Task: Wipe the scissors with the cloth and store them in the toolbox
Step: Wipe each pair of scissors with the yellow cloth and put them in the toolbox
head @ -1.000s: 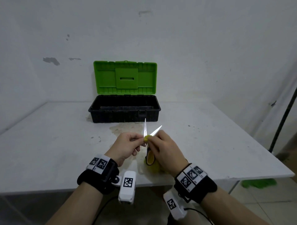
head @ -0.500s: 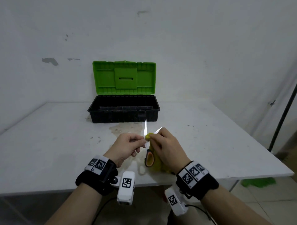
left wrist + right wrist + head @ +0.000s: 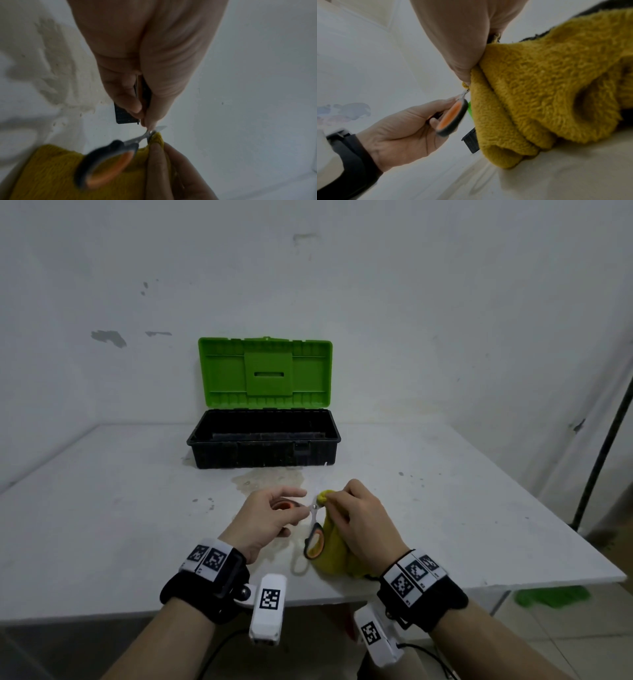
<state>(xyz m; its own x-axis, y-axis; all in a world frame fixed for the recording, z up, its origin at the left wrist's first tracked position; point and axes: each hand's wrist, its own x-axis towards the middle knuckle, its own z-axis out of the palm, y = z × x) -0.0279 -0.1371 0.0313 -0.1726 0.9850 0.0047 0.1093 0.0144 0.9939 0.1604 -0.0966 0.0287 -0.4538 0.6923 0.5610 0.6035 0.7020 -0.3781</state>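
The scissors (image 3: 314,544), with black and orange handles, are held open just above the table. My left hand (image 3: 304,502) pinches them near the pivot, with one handle loop inside its curled fingers (image 3: 452,117). My right hand (image 3: 329,498) pinches a fold of the yellow cloth (image 3: 334,554) around one blade next to the pivot. The rest of the cloth hangs down onto the table. In the left wrist view a short bare blade tip (image 3: 161,127) sticks out past the cloth (image 3: 51,169). The toolbox (image 3: 263,455) stands open behind the hands, with its green lid (image 3: 265,371) upright.
The white table (image 3: 102,508) has a dried stain (image 3: 270,479) between the toolbox and my hands. Its front edge lies just under my wrists and its right edge is near. A dark pole (image 3: 603,446) stands at the right, and something green (image 3: 551,597) lies on the floor.
Both blades stood clear above my hands a second ago. The scissors have since tipped away and down, and my right hand has brought the cloth down to the pivot.
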